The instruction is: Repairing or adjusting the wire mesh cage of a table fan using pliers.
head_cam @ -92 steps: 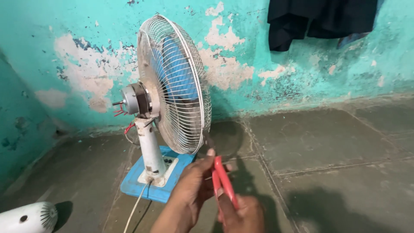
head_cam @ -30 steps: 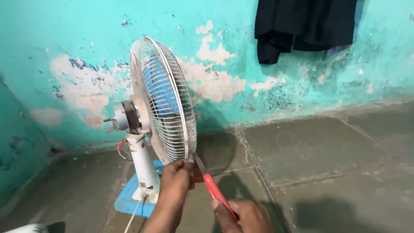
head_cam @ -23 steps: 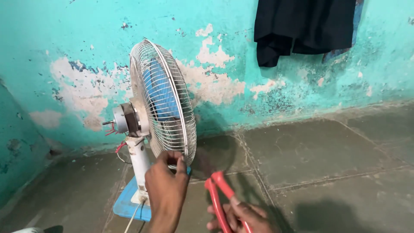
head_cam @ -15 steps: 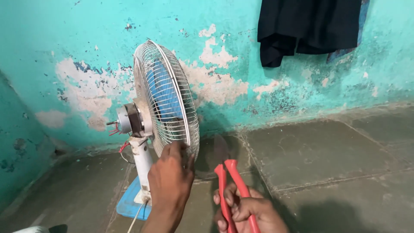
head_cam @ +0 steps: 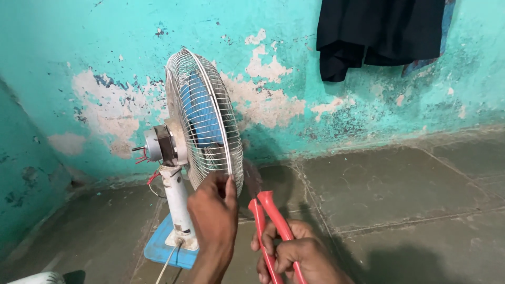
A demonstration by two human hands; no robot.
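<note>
floor (head_cam: 400,210) right of the fan (head_cam: 202,121) lies open; wall (head_cam: 315,121) close behind blocks passage

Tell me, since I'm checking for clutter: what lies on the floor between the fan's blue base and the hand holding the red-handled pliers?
Only the left hand, gripping the fan guard's lower rim, crosses that gap in the head view; the floor looks bare.

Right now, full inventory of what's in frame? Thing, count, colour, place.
table fan: 1, white wire cage, blue blades, bare motor at the back, standing on the floor by the wall
fan base: 1, blue, under the white stem
cord: 1, white, running down from the stem
pliers: 1, red handles, right of the fan
cloth: 1, black, hanging on the wall, upper right
wall: teal, paint peeling
floor: grey slabs
left hand: 1, gripping the cage's lower rim
right hand: 1, holding the pliers
</note>
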